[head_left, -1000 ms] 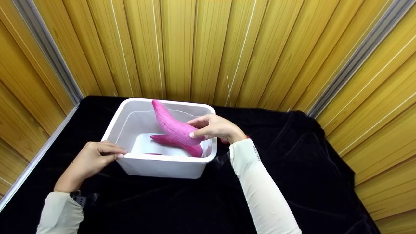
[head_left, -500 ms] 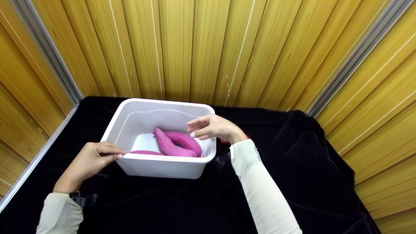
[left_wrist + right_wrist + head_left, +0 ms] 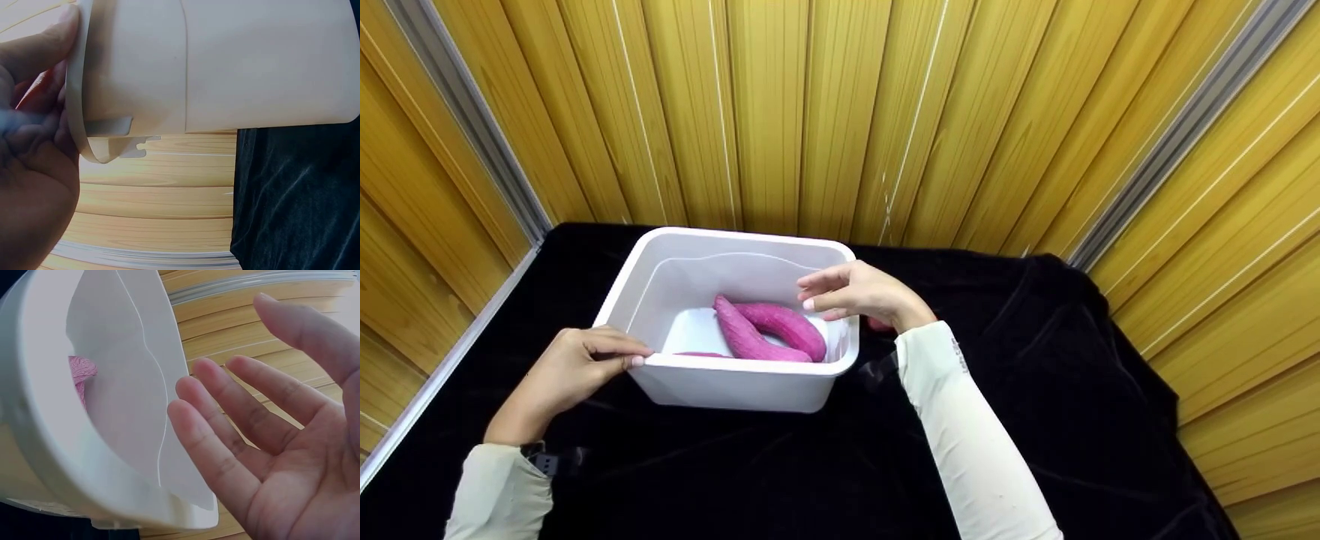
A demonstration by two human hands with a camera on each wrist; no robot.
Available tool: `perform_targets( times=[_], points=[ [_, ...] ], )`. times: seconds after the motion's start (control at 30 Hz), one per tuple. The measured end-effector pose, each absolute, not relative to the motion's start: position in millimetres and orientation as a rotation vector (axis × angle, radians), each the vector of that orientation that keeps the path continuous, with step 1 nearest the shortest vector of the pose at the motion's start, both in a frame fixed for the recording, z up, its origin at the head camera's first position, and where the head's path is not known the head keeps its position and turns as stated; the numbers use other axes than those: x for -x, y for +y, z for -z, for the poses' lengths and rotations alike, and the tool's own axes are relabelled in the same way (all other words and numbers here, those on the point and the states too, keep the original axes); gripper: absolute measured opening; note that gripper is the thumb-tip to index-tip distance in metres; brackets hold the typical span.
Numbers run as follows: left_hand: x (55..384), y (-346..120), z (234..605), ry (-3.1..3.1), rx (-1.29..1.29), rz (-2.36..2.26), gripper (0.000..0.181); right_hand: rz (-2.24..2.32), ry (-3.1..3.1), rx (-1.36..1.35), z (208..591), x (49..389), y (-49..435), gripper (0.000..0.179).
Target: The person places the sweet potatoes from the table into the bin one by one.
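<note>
A white plastic bin (image 3: 735,386) stands on the cloth. Inside it two curved, pink-purple sweet potatoes lie against each other, a nearer sweet potato (image 3: 754,339) and a farther sweet potato (image 3: 791,326). Just a sliver of another pink piece (image 3: 701,354) shows behind the front wall. My left hand (image 3: 574,367) pinches the bin's front left rim between thumb and fingers, also seen in the left wrist view. Over the right rim hovers my right hand (image 3: 866,294), fingers loosely extended and holding nothing. In the right wrist view its palm (image 3: 304,495) faces the bin's opening.
Black velvety cloth (image 3: 1035,375) covers the table. A reddish thing (image 3: 877,324) is mostly hidden behind my right wrist, right of the bin. Yellow wood-patterned panels (image 3: 840,112) rise behind and at both sides.
My right hand has let go of a sweet potato, which dropped into the bin beside another. The hand has drawn slightly right. My left hand stays on the rim.
</note>
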State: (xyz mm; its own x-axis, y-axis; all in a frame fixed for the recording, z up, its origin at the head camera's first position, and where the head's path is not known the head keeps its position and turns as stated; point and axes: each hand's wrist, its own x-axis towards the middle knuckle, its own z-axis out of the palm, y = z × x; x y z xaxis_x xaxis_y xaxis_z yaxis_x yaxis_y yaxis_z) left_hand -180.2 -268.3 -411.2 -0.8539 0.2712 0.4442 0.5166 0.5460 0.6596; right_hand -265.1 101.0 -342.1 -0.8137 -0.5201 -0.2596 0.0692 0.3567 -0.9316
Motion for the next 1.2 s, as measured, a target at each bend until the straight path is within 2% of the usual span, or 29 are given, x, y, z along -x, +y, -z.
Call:
perform_targets(
  times=[0.77,1.2],
  points=[
    [180,-267,411,-2.485,0.653,1.201,0.016,1.559,2.120,0.336,347,267,140,0.047],
    [179,-267,411,-2.499,0.640,1.194,0.016,1.715,2.161,0.198,363,269,177,0.049]
  ],
)
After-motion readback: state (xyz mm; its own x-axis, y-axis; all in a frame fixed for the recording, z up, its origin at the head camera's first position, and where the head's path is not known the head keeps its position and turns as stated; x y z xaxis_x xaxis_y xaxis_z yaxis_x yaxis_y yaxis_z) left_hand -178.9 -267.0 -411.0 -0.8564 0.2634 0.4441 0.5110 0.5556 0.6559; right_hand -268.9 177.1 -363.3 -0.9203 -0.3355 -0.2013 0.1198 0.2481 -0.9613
